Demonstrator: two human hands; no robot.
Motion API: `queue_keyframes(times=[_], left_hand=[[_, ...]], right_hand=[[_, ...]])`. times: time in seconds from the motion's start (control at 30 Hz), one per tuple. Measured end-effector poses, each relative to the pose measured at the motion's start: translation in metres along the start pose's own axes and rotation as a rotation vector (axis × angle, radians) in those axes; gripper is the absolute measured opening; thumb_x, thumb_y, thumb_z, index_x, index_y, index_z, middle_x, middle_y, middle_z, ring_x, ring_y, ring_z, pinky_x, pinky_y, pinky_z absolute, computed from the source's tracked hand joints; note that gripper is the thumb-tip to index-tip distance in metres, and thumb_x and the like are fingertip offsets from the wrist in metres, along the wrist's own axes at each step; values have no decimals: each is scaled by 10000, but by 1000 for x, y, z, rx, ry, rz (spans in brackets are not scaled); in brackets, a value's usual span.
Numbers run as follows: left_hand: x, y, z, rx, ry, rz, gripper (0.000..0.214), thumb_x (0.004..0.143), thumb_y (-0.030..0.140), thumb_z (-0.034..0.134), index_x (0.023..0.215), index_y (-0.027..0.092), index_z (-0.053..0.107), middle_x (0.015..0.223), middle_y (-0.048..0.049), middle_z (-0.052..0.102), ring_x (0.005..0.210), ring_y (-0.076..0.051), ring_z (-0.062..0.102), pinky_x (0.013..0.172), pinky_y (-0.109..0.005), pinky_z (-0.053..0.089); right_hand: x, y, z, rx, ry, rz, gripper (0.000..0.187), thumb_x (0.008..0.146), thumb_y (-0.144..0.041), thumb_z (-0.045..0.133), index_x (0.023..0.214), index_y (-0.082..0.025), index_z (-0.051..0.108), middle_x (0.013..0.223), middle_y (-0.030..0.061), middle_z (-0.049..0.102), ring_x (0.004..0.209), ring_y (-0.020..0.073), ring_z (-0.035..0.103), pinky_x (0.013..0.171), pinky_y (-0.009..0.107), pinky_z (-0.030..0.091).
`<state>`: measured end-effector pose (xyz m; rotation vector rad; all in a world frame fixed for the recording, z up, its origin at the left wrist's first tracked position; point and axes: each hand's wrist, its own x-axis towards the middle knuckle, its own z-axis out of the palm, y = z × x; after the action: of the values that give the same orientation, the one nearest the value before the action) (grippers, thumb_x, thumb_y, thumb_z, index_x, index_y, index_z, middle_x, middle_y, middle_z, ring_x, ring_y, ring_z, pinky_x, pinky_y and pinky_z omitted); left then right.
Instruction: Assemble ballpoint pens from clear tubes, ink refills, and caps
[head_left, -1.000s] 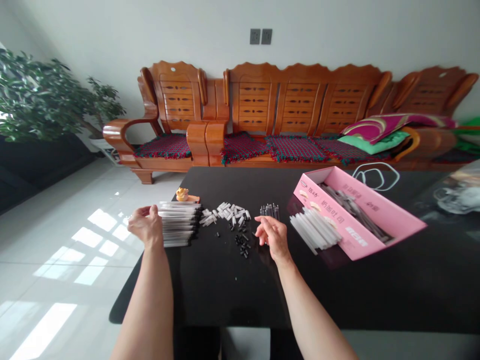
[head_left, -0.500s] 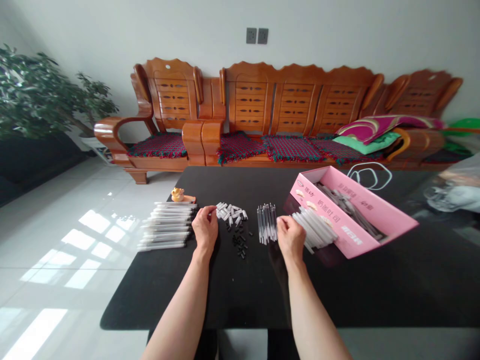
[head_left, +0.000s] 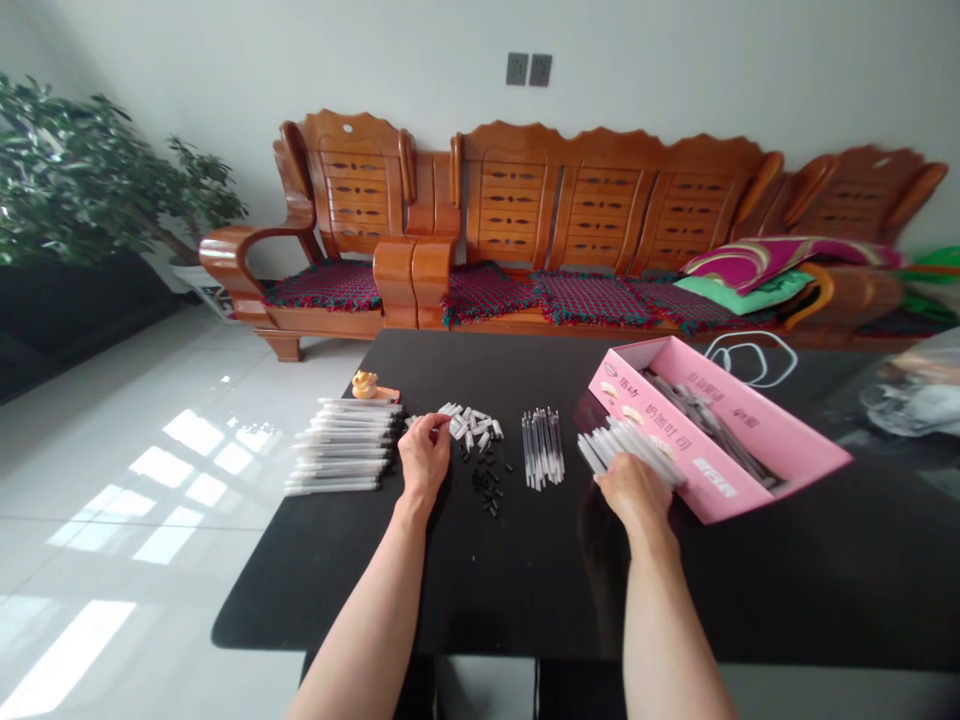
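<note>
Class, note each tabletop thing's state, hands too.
Pink box: open-topped, partly filled
Pen refills: lined up
White caps: heaped
Black pen pieces: scattered
Black-ended pen barrels: lined up
Pale pen barrels: bunched
White cord: looped
Left hand: curled
Right hand: on pale pen barrels

Looks brightly daylit from the left, with white glare on the tiled floor (head_left: 157,620), faint reflections on the dark counter (head_left: 495,600), and stretched, softened edges.

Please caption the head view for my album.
Left hand by small white cylinders, right hand at slim translucent tubes, black table.
</note>
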<state>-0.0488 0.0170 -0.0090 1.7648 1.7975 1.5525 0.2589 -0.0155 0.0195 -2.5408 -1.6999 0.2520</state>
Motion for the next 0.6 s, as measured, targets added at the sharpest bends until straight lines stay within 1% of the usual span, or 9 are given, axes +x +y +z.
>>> queue_keyframes(times=[0.2, 0.3, 0.43, 0.6], left_hand=[[-1, -1, 2, -29, -20, 6, 135, 815, 220, 584, 823, 213, 718, 719, -19, 663, 567, -141, 538, 631, -254, 412], [-1, -1, 3, -43, -28, 7, 132, 805, 210, 589, 819, 214, 721, 725, -16, 665, 566, -138, 531, 630, -250, 405], [-2, 0, 3, -44, -24, 6, 133, 801, 195, 587, 811, 216, 718, 715, -14, 659, 559, -137, 524, 624, -250, 400], [-2, 3, 3, -38, -44, 7, 135, 800, 183, 584, 815, 211, 715, 737, -19, 670, 569, -136, 537, 633, -250, 410]], right_hand=[[4, -12, -4, -55, -13, -58, 231, 824, -344, 609, 930, -172, 722, 1000, 188, 727, 942, 353, 688, 744, 431, 515], [4, -20, -3, -61, -9, -89, 238, 836, -348, 601, 929, -164, 720, 990, 183, 732, 945, 345, 693, 746, 410, 511], [4, -27, -1, -45, 29, -132, 260, 837, -347, 610, 983, -155, 707, 984, 172, 737, 963, 338, 693, 758, 391, 506], [4, -30, -4, -77, -5, -147, 286, 839, -325, 570, 975, -119, 714, 995, 203, 732, 992, 351, 688, 760, 385, 504]])
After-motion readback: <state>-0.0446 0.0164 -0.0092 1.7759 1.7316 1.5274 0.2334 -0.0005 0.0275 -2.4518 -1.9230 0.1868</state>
